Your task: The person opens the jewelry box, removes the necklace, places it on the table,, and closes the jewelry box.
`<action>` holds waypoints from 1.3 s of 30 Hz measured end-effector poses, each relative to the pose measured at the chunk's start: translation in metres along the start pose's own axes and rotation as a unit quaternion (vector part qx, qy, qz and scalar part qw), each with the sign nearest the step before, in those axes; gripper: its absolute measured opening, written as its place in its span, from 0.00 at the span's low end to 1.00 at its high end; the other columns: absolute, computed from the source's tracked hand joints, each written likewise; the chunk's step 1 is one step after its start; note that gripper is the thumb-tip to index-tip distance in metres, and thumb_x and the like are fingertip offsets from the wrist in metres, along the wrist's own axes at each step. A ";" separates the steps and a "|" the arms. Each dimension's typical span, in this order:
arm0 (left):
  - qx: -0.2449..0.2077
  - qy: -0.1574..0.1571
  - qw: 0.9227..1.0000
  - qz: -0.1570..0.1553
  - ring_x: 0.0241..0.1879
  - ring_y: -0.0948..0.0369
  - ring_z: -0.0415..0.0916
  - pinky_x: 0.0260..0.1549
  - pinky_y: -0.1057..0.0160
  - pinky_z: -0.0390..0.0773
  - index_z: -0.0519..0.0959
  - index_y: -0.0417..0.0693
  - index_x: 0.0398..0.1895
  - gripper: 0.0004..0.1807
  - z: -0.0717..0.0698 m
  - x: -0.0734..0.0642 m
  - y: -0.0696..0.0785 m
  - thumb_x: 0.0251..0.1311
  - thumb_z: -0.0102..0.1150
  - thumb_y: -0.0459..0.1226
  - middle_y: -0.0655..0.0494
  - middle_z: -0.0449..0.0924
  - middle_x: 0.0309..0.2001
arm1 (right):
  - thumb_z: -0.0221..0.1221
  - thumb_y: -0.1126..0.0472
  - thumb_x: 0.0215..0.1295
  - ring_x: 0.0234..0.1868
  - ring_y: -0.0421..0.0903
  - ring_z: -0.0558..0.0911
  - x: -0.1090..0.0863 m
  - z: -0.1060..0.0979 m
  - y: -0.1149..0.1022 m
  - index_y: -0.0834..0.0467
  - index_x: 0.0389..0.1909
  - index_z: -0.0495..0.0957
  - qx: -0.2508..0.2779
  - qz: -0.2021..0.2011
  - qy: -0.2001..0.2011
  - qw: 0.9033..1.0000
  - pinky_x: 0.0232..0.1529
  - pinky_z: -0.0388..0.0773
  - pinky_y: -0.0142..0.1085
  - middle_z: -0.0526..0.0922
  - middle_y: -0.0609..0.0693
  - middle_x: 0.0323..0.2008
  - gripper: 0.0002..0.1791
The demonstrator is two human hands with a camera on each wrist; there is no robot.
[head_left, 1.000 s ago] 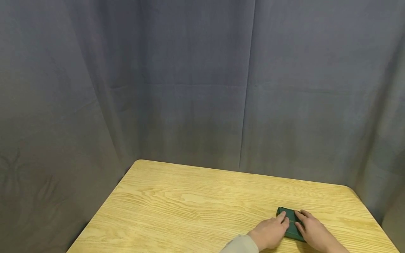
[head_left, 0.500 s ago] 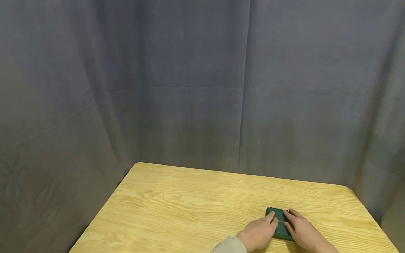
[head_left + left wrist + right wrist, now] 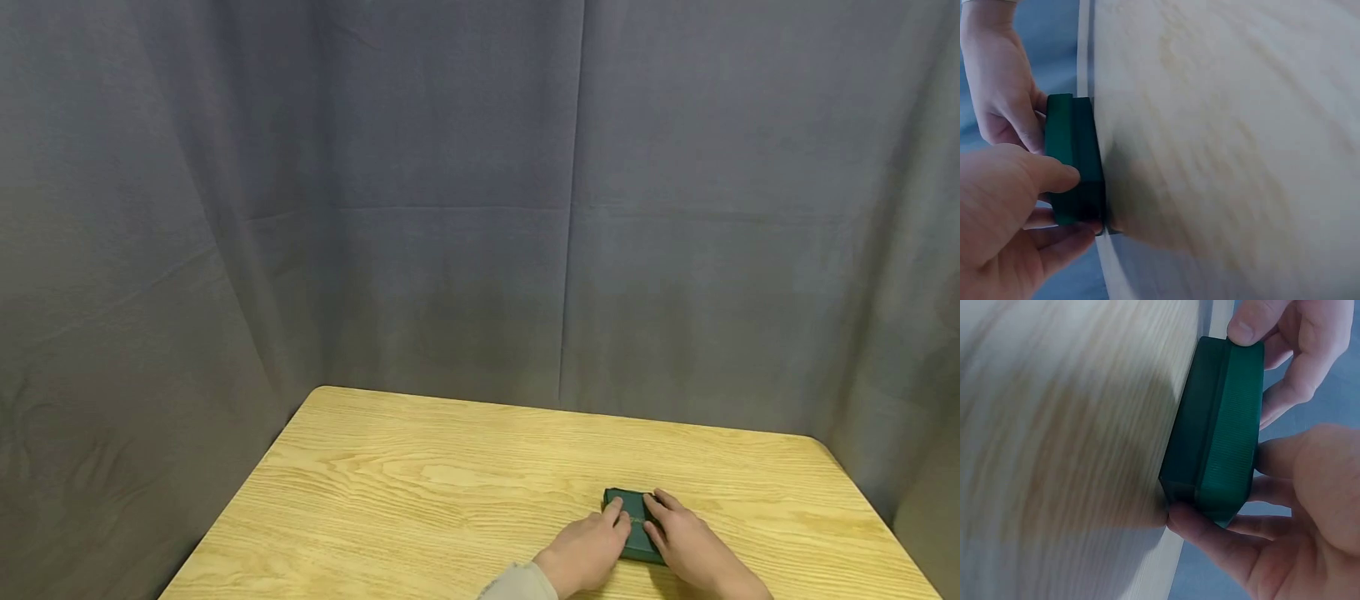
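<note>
A flat dark green box (image 3: 636,543), with small gold-coloured lettering on its lid, lies on the wood-grain table (image 3: 420,500) toward the front right. My left hand (image 3: 588,550) holds its left side, fingertips over the top edge. On the opposite side my right hand (image 3: 699,550) grips it, fingers spread over the lid and edge. In the left wrist view, the left thumb presses one face of the box (image 3: 1062,137) while fingers curl round its end. The right wrist view has the right thumb and fingers about one end of the box (image 3: 1232,431). Its underside is hidden.
Grey curtains (image 3: 450,208) hang behind the table and along both sides. The table's rounded back corners and left edge show in the head view. A light sleeve (image 3: 521,583) covers the left forearm.
Both hands and the green box have slid left across the table together. The grip looks the same throughout. The head view has shifted slightly.
</note>
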State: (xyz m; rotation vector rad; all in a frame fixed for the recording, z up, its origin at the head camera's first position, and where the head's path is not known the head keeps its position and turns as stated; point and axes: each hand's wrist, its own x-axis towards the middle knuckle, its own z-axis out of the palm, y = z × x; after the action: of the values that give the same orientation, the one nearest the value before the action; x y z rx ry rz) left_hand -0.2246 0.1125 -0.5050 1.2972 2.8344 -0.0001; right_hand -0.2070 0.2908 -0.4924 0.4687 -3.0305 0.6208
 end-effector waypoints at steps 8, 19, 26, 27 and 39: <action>0.007 -0.008 1.000 -0.017 0.54 0.65 0.71 0.44 0.72 0.74 0.66 0.51 0.66 0.25 -0.004 -0.012 -0.009 0.67 0.52 0.42 0.55 0.57 0.69 | 0.56 0.65 0.66 0.53 0.69 0.73 0.008 0.006 -0.013 0.76 0.55 0.71 -0.003 -0.020 0.002 1.000 0.46 0.75 0.50 0.69 0.76 0.55 0.22; -0.017 0.007 1.000 -0.015 0.55 0.65 0.71 0.45 0.73 0.73 0.68 0.49 0.64 0.23 -0.011 -0.031 -0.028 0.66 0.55 0.41 0.53 0.59 0.67 | 0.56 0.64 0.67 0.53 0.67 0.74 0.017 0.012 -0.031 0.74 0.57 0.71 -0.004 -0.024 -0.002 1.000 0.46 0.76 0.50 0.68 0.74 0.57 0.22; -0.053 0.015 0.998 -0.025 0.50 0.64 0.75 0.43 0.72 0.74 0.72 0.50 0.59 0.22 -0.013 -0.041 -0.039 0.62 0.60 0.41 0.52 0.62 0.63 | 0.57 0.62 0.67 0.54 0.67 0.74 0.020 0.017 -0.043 0.73 0.57 0.71 -0.003 -0.024 -0.003 1.000 0.47 0.74 0.52 0.68 0.73 0.57 0.23; -0.058 0.015 0.998 -0.028 0.50 0.63 0.75 0.44 0.71 0.74 0.72 0.51 0.58 0.22 -0.013 -0.042 -0.040 0.62 0.61 0.41 0.52 0.62 0.63 | 0.57 0.63 0.67 0.54 0.67 0.73 0.021 0.017 -0.044 0.73 0.57 0.71 -0.001 -0.024 -0.005 1.000 0.47 0.74 0.52 0.68 0.73 0.57 0.23; -0.091 0.011 0.995 -0.045 0.47 0.62 0.77 0.45 0.69 0.74 0.72 0.51 0.58 0.23 -0.010 -0.054 -0.049 0.60 0.63 0.42 0.53 0.61 0.64 | 0.56 0.62 0.67 0.54 0.67 0.73 0.023 0.022 -0.055 0.73 0.58 0.70 0.014 -0.028 -0.019 0.999 0.48 0.73 0.53 0.67 0.73 0.58 0.23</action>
State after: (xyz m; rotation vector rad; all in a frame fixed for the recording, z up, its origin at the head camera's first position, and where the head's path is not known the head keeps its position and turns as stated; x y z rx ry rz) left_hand -0.2264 0.0400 -0.4942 1.1388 2.8291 0.2648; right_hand -0.2119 0.2270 -0.4900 0.5706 -3.0351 0.6583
